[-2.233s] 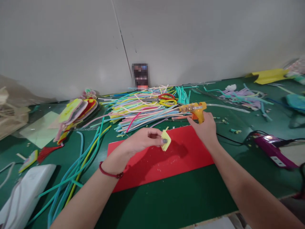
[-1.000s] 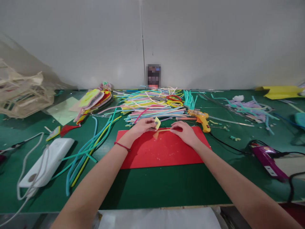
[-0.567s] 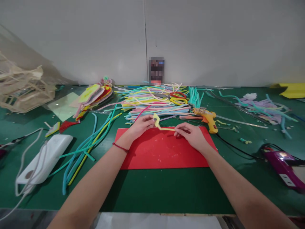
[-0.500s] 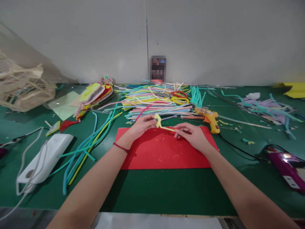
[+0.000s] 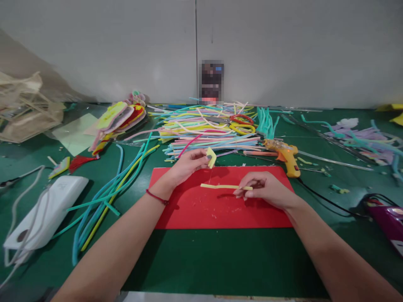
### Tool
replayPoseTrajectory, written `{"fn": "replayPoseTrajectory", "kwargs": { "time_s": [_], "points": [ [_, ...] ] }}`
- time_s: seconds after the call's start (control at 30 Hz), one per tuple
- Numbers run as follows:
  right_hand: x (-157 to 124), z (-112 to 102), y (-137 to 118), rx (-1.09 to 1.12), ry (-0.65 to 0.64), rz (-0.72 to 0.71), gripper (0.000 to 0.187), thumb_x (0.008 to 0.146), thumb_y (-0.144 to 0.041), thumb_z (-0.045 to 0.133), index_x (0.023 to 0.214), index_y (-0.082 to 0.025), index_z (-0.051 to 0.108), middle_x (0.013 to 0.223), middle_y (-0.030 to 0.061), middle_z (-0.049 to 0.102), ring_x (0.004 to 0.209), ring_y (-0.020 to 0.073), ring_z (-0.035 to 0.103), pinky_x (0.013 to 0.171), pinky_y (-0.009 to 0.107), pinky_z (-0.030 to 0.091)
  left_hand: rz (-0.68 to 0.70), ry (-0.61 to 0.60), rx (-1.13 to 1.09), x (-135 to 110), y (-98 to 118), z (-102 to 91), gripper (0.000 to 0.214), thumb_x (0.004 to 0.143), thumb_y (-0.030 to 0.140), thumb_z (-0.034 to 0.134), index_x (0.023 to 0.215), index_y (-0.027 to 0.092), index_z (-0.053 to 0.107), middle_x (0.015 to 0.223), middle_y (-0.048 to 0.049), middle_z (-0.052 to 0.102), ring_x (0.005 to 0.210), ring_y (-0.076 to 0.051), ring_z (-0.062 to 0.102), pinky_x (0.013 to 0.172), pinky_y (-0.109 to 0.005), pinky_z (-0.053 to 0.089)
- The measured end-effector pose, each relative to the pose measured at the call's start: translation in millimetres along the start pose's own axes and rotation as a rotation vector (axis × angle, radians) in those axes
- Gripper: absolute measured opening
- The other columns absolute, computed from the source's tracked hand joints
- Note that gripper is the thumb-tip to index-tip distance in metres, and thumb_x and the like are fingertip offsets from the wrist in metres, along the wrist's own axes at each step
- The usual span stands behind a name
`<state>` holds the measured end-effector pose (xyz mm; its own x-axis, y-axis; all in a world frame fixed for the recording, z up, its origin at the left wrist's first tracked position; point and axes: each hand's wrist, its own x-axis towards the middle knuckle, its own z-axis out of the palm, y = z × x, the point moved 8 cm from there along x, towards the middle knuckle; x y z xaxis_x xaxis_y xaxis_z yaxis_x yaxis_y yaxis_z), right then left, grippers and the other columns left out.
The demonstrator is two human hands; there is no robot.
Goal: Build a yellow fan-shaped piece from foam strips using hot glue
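My left hand (image 5: 192,164) pinches a small folded piece of pale yellow foam strip (image 5: 211,158) above the far edge of a red mat (image 5: 189,214). Between finger and thumb of my right hand (image 5: 262,188) is a straight pale yellow stick (image 5: 217,186), its free end pointing left over the mat. The folded piece and the stick are apart, with what looks like a thin glue thread between them. Small pale scraps lie on the mat below.
Behind the mat lies a heap of coloured sticks (image 5: 201,134), topped by scissors (image 5: 241,123). A yellow glue gun (image 5: 288,157) rests to the right, its cord leading to a purple device (image 5: 385,222). At left are loose strips (image 5: 110,197) and a white power bank (image 5: 53,209) with a cable.
The yellow stick has come away from the folded piece. My right hand has moved right and nearer to me with it, while my left hand keeps the folded piece.
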<state>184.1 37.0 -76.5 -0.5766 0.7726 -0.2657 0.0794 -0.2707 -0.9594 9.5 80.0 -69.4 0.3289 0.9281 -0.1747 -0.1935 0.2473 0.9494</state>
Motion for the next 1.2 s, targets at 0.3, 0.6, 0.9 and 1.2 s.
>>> {"fn": "replayPoseTrajectory", "kwargs": {
  "time_s": [0.3, 0.6, 0.9, 1.2],
  "points": [
    [5.9, -22.2, -1.8, 0.089, 0.326, -0.09, 0.029, 0.068, -0.046, 0.074, 0.067, -0.019, 0.062, 0.06, 0.0011, 0.065, 0.044, 0.0085, 0.052, 0.038, 0.02, 0.04, 0.017, -0.089, 0.343, 3.1, 1.6, 3.2, 0.031, 0.069, 0.042, 0.068, 0.081, 0.015, 0.061, 0.076, 0.0, 0.06, 0.07, -0.012, 0.056, 0.071, -0.027, 0.045],
    [8.4, -18.3, -4.6, -0.001, 0.321, -0.05, 0.034, 0.072, -0.05, 0.068, 0.07, -0.016, 0.064, 0.064, 0.0018, 0.065, 0.038, 0.0048, 0.046, 0.033, 0.019, 0.036, -0.004, -0.277, 0.672, -4.4, 10.8, 33.0, 0.026, 0.075, 0.04, 0.06, 0.083, 0.015, 0.064, 0.074, -0.0013, 0.062, 0.064, -0.012, 0.053, 0.063, -0.025, 0.044],
    [8.9, -13.9, -5.8, -0.13, 0.281, -0.044, 0.039, 0.073, -0.054, 0.065, 0.072, -0.015, 0.064, 0.061, 0.0018, 0.063, 0.036, 0.0057, 0.049, 0.031, 0.018, 0.036, -0.039, -0.377, 0.844, -10.6, 5.2, 46.0, 0.018, 0.076, 0.033, 0.058, 0.079, 0.018, 0.067, 0.076, -0.001, 0.066, 0.07, -0.014, 0.056, 0.067, -0.024, 0.041],
    [9.3, -14.0, -1.2, -0.19, 0.273, -0.012, 0.037, 0.078, -0.052, 0.062, 0.073, -0.016, 0.063, 0.062, 0.0004, 0.062, 0.034, 0.0063, 0.051, 0.032, 0.019, 0.039, -0.04, -0.418, 0.928, -13.0, 0.7, 50.9, 0.014, 0.076, 0.026, 0.058, 0.077, 0.018, 0.069, 0.078, -0.001, 0.068, 0.069, -0.014, 0.057, 0.065, -0.023, 0.038]
  ]
}}
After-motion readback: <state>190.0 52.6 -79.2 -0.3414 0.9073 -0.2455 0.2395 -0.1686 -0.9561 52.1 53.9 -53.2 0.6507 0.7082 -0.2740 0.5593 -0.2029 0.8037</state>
